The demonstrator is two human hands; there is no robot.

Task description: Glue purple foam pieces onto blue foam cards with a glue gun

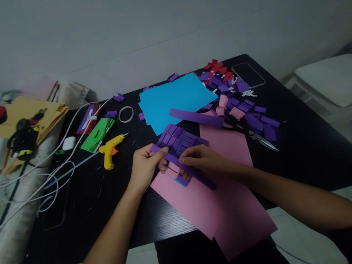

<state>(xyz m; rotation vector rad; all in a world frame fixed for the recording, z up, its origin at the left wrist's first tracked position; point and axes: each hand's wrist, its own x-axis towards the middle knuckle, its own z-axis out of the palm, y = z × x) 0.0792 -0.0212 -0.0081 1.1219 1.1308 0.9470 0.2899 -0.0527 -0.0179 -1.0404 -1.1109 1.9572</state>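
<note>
A long purple strip point(201, 177) is pinched near its upper-left end by the left hand point(149, 159), with the thumb closed down on top. Farther along, the strip is gripped by the right hand point(200, 157), whose thumb and fingertips are drawn nearly together on it; the lower-right end is left free. Behind and under the strip, a tabbed piece point(180, 138) of purple and pink folds on blue backing is held up by the left hand, its fingers partly hidden beneath.

The step in hand is judged to be the positioning or folding of the strip across this piece; which of the two cannot be told. For the next move, a steady left pinch is called for, with the free end kept controlled by the right hand.

Just beyond, a second purple strip point(196, 117) is laid near the blue sheets point(178, 99). Pink sheets point(185, 200) are spread below the hands. Scissors point(263, 141) and loose purple pieces point(252, 117) are found to the right, a yellow glue gun point(110, 151) to the left.
</note>
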